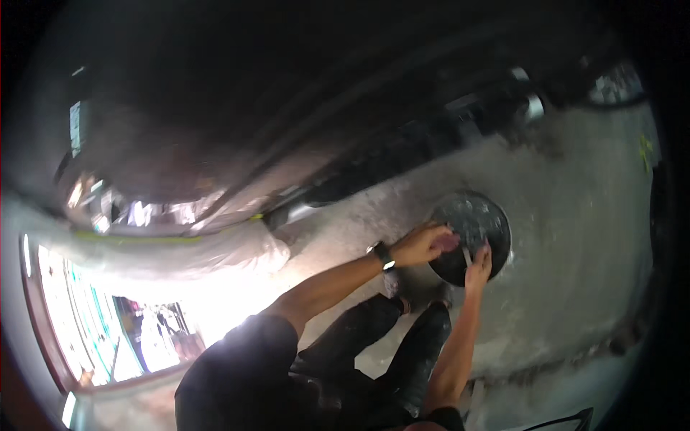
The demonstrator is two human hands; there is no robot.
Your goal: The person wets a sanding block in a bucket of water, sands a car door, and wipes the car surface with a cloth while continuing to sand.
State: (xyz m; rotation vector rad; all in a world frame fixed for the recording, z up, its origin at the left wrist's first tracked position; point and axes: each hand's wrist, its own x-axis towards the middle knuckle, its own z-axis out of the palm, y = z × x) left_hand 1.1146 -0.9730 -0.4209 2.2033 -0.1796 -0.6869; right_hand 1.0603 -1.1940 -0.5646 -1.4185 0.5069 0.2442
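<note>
Down on the floor in front of me is a round black tub or bucket (491,219), its dark top marked with whitish smears. My left hand (415,246), with a dark watch on the wrist, reaches over its left side. Its fingers are closed on a dark reddish pad (447,242); the pad's exact kind is blurred. At the near right rim is my right hand (478,269), its fingers close together around a thin pale strip (467,256). What the strip is I cannot make out.
A large dark vehicle body (237,93) spans the upper view. Whitish plastic sheeting (194,251) hangs at its left end. Grey concrete floor (575,208) extends to the right. My dark-trousered legs (359,330) are close below the tub. A bright doorway (100,330) is at the lower left.
</note>
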